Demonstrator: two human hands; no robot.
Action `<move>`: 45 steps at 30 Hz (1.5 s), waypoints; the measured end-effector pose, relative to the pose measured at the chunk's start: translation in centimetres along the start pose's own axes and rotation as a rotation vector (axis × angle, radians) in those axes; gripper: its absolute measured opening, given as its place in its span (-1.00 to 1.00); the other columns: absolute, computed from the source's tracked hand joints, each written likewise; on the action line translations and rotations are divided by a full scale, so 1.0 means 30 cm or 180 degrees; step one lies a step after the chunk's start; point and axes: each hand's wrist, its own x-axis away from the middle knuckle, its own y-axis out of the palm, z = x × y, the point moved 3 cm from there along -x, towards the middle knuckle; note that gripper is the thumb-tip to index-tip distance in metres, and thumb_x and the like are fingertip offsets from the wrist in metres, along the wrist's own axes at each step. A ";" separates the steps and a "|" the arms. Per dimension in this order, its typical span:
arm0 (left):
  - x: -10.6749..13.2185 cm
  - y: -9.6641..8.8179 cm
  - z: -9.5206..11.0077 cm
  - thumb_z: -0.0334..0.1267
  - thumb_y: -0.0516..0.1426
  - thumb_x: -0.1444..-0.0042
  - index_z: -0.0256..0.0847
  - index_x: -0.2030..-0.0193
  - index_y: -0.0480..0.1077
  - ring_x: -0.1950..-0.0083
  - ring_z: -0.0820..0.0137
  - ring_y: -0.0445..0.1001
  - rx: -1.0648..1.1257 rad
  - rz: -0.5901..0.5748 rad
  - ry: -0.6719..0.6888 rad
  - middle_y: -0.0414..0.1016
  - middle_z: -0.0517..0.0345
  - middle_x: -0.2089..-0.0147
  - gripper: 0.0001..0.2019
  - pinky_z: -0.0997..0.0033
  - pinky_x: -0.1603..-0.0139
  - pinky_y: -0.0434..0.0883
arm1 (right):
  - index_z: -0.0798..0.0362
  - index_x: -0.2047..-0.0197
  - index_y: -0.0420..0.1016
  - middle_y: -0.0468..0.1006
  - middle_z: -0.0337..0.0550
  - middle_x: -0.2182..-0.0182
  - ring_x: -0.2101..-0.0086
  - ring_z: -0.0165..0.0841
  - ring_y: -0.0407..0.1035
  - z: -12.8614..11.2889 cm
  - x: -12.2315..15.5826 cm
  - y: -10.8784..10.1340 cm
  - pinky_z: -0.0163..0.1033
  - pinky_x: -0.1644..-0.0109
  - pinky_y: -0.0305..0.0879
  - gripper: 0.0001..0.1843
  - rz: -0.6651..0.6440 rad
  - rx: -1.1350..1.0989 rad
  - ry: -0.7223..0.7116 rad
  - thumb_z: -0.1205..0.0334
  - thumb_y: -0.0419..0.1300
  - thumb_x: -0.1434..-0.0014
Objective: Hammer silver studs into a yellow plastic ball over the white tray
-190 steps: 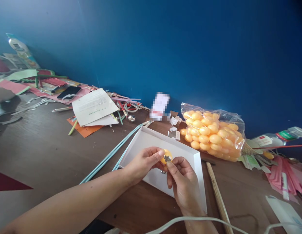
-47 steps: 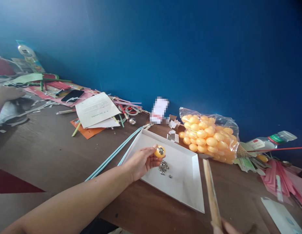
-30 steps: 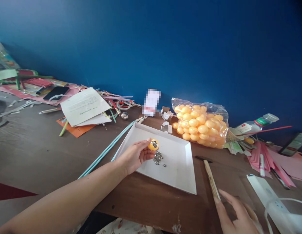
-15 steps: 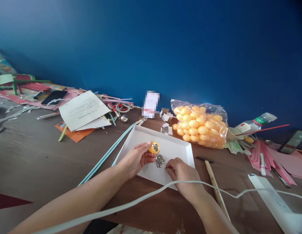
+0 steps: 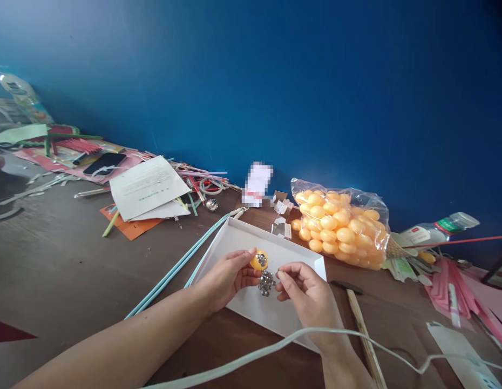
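Between thumb and fingers, my left hand point(image 5: 235, 269) holds up an orange-yellow plastic ball point(image 5: 257, 263) with a few small shiny silver pieces point(image 5: 260, 259) on its near side. A pile of similar round silver metal pieces point(image 5: 266, 284) lies just below it in a shallow white tray point(image 5: 248, 229). My right hand point(image 5: 302, 286) is right of the pile, thumb and forefinger closed in a pinch. A tiny dark piece seems to show at those fingertips, too small to name. Both hands are over the tray.
Behind the tray sits a clear bag of orange balls point(image 5: 336, 229). A hammer point(image 5: 362, 324) lies to the right. Light-blue straps point(image 5: 182, 265) run along the left. Papers point(image 5: 148, 186) and a phone point(image 5: 104, 163) are farther left. A white cable point(image 5: 291, 337) crosses in front.
My right hand has risen from beside the pile and turned, its pinched fingertips now closer to the ball. My left hand still holds the ball. The view has shifted slightly.
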 end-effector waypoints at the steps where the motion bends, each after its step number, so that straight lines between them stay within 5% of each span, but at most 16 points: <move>1: 0.001 0.000 0.002 -0.25 0.14 -0.19 -0.37 0.27 0.41 0.43 0.53 0.44 -0.0002 -0.0006 0.0005 0.45 0.07 0.35 -0.82 0.59 0.43 0.47 | 0.03 0.27 0.48 0.52 -0.24 0.52 0.49 -0.35 0.43 0.005 -0.006 0.012 -0.25 0.40 0.44 -0.68 -0.0061 -0.0235 0.0025 -0.05 0.30 -0.06; 8: -0.007 -0.011 0.000 -0.22 0.13 -0.20 -0.38 0.26 0.42 0.41 0.53 0.44 0.0018 -0.0014 0.0028 0.45 0.04 0.32 -0.79 0.59 0.42 0.47 | 0.06 0.29 0.50 0.50 -0.28 0.43 0.53 -0.57 0.29 0.092 -0.027 0.039 -0.48 0.50 0.32 -0.78 -0.0284 -0.1968 0.0718 0.16 0.39 -0.04; 13: -0.017 -0.020 -0.011 -0.21 0.15 -0.18 -0.37 0.24 0.43 0.41 0.52 0.45 0.0009 -0.0035 -0.0001 0.45 0.06 0.32 -0.79 0.58 0.43 0.48 | 0.06 0.29 0.52 0.50 -0.28 0.45 0.58 -0.61 0.24 0.092 -0.016 0.029 -0.53 0.57 0.25 -0.82 -0.0397 -0.2431 0.0959 0.23 0.40 -0.04; 24: -0.011 -0.016 -0.014 -0.28 0.15 -0.18 -0.38 0.21 0.43 0.31 0.46 0.52 0.0053 -0.0167 -0.0144 0.51 -0.02 0.28 -0.84 0.55 0.25 0.52 | 0.05 0.33 0.49 0.55 -0.23 0.42 0.58 -0.58 0.26 0.068 0.012 0.042 -0.48 0.55 0.24 -0.83 -0.0394 -0.2161 0.0682 0.20 0.38 -0.05; 31: -0.002 -0.004 -0.012 -0.29 0.11 -0.21 -0.33 -0.03 0.41 0.27 0.44 0.54 0.0088 -0.0532 -0.0134 0.53 -0.03 0.20 -0.72 0.45 0.11 0.49 | 0.04 0.32 0.48 0.57 -0.22 0.42 0.61 -0.57 0.27 0.046 0.023 0.068 -0.43 0.54 0.21 -0.83 -0.0353 -0.1914 0.0382 0.17 0.35 -0.09; 40: 0.004 0.000 -0.017 -0.24 0.16 -0.17 -0.32 0.24 0.41 0.32 0.46 0.51 -0.0089 -0.0550 -0.0197 0.53 0.00 0.30 -0.85 0.45 0.15 0.47 | 0.04 0.30 0.48 0.57 -0.20 0.37 0.59 -0.57 0.25 0.061 0.028 0.070 -0.42 0.53 0.21 -0.86 -0.0276 -0.1667 0.0202 0.17 0.31 -0.14; 45: 0.003 0.002 -0.019 -0.26 0.18 -0.16 -0.31 0.25 0.40 0.28 0.48 0.51 -0.0026 -0.0615 -0.0131 0.52 0.02 0.25 -0.86 0.50 0.16 0.45 | 0.02 0.31 0.50 0.45 -0.33 0.56 0.59 -0.56 0.24 0.069 0.030 0.069 -0.44 0.53 0.19 -0.85 -0.0163 -0.1580 0.0248 0.16 0.34 -0.10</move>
